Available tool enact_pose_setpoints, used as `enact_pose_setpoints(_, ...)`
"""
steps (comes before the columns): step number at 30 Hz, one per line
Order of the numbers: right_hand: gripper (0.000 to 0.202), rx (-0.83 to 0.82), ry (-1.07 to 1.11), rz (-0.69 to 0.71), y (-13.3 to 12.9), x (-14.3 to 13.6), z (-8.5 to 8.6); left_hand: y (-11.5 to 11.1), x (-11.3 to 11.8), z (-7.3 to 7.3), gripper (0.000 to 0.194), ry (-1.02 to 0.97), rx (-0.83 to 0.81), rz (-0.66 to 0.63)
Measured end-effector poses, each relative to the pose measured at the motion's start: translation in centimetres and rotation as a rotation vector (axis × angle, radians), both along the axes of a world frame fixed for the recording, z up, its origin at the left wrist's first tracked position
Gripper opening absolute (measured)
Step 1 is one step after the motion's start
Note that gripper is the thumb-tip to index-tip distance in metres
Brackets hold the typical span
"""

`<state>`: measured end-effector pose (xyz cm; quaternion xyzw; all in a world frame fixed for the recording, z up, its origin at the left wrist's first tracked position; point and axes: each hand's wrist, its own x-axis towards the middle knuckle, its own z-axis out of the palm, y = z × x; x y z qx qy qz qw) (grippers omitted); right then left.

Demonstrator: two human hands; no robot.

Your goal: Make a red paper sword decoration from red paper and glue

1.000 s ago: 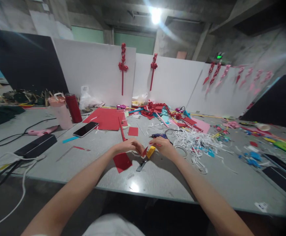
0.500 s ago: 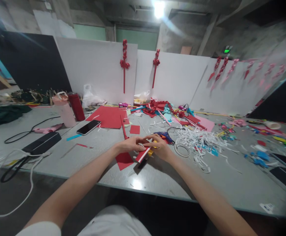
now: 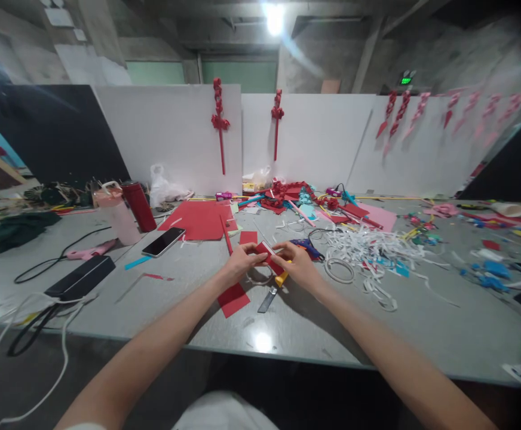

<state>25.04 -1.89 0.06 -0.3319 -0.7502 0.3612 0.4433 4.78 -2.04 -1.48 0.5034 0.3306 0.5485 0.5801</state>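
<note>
Between my two hands is a small red paper piece (image 3: 269,258) with a white strip along its upper edge. My left hand (image 3: 241,264) pinches its left side, and my right hand (image 3: 300,267) grips the right side. Just below lies a yellow utility knife (image 3: 282,277), its blade out on the table and part of its handle hidden by my right hand. A red paper square (image 3: 234,300) rests under my left wrist. Behind the held paper is another red square (image 3: 248,237). Part of a pale ring (image 3: 259,280) shows beneath my hands.
A blue glue gun (image 3: 307,248), a white ring (image 3: 339,270) and a heap of white paper strips (image 3: 368,248) lie to the right. On the left are a phone (image 3: 164,242), a black power strip (image 3: 81,278), a pink bottle (image 3: 120,220) and a red tumbler (image 3: 138,206).
Both hands have raised and turned the red paper, its white edge now facing away from me. The knife's blade and the pale ring under it have come into view. The camera has shifted slightly.
</note>
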Motion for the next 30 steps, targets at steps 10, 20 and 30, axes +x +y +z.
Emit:
enact_pose_setpoints(10,0.017,0.369,-0.170,-0.091,1.1,1.5,-0.2,-0.4,0.4,0.5,0.049,0.225,0.088,0.023)
enact_pose_setpoints(20,0.013,0.646,-0.244,-0.300,-0.5,0.5,0.3,-1.0,1.1,0.3,0.049,0.154,0.097,0.160)
enact_pose_setpoints(30,0.017,0.654,-0.281,-0.224,-0.7,-0.5,-0.8,-1.4,1.7,0.4,0.044,0.182,0.134,0.143)
